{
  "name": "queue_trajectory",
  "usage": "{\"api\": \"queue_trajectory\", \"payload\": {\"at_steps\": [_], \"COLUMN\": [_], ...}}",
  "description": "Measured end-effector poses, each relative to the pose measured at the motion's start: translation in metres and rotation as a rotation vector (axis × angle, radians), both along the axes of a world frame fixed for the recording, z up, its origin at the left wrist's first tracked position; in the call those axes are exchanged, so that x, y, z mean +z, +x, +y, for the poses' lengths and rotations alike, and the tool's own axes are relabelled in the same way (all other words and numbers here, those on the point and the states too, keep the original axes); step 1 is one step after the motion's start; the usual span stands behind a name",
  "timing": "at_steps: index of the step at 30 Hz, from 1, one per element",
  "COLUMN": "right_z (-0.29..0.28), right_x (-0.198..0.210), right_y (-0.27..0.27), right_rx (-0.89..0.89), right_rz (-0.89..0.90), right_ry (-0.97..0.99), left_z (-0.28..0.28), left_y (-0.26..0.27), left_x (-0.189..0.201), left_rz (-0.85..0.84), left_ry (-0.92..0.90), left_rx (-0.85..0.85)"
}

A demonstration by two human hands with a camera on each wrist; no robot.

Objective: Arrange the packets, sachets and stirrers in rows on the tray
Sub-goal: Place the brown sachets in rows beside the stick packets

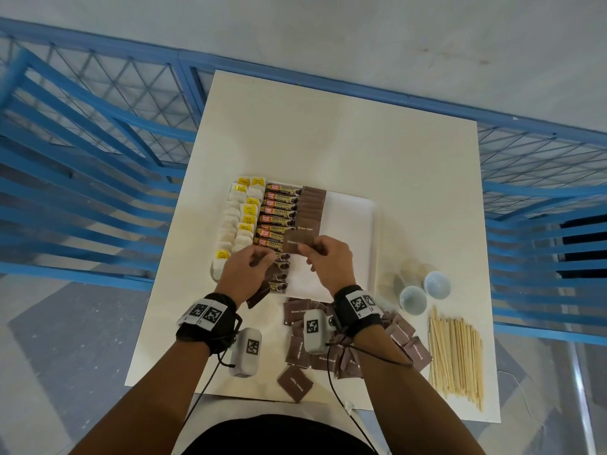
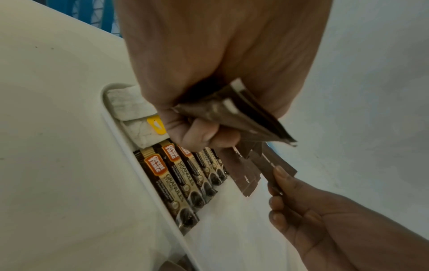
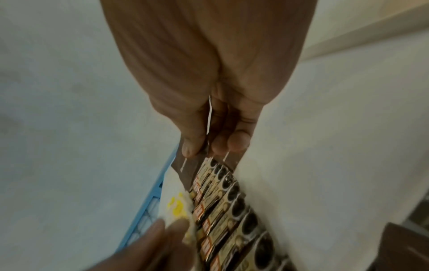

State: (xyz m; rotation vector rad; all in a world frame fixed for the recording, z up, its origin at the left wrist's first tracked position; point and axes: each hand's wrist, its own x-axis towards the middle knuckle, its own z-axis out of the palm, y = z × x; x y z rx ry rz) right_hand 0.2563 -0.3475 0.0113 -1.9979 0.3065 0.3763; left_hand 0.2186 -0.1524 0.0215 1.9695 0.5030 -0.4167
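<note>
- The white table [image 1: 328, 142] bears everything; blue mesh railings [image 1: 98, 126] stand beyond it.
- The white tray [image 1: 361, 231] lies at the middle of the table, its right part bare.
- Tea bags [image 1: 236, 224] with yellow tags fill the tray's left side in two columns.
- Coffee sticks [image 1: 276, 218], brown and gold with an orange logo and the word GRANULES, lie side by side in a column just right of the tea bags.
- Brown sugar sachets [image 1: 312, 208], flat dark-brown squares with small white lettering, overlap in a column right of the coffee sticks, reaching about halfway down the tray.
- A loose pile of sachets [image 1: 299, 349] lies on the table near the tray's near edge, under the right wrist.
- Wooden stirrers [image 1: 456, 353], pale and thin, lie bunched at the table's right edge.
- Two small white cups [image 1: 423, 290] stand between the tray and the stirrers.
- The left hand [image 1: 243, 274] hovers over the coffee sticks, fingers curled round a small stack of sachets [image 2: 234, 111] with foil edges showing.
- The right hand [image 1: 328, 257] pinches a single sachet [image 1: 297, 242] between thumb and fingers, above the tray at the near end of the sachet column.
</note>
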Motion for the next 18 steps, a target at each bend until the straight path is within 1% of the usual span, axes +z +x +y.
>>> {"api": "queue_trajectory", "payload": {"at_steps": [2,4,6,9,11,18], "right_z": [-0.007,-0.011,-0.011,-0.008,-0.006,-0.001], "right_x": [-0.004,-0.011,-0.019,-0.03,-0.034,-0.039], "right_y": [0.009,0.02,0.028,0.034,0.035,0.037], "right_rx": [-0.081,-0.121,-0.129,-0.086,-0.082,-0.118], "right_rz": [-0.014,-0.008,0.017,0.021,0.019,0.026], "right_ry": [-0.044,-0.084,-0.109,-0.182,-0.211,-0.264], "left_z": [0.003,0.005,0.006,0.009,0.012,0.019], "left_y": [-0.003,-0.006,-0.009,-0.012,-0.013,-0.012], "left_x": [-0.004,-0.005,-0.004,-0.004,-0.006,-0.008], "left_rz": [0.078,0.121,0.154,0.214,0.232,0.242], "left_ry": [-0.012,-0.023,-0.069,-0.192,-0.226,-0.285], "left_rx": [0.017,0.017,0.036,0.101,0.134,0.161]}}
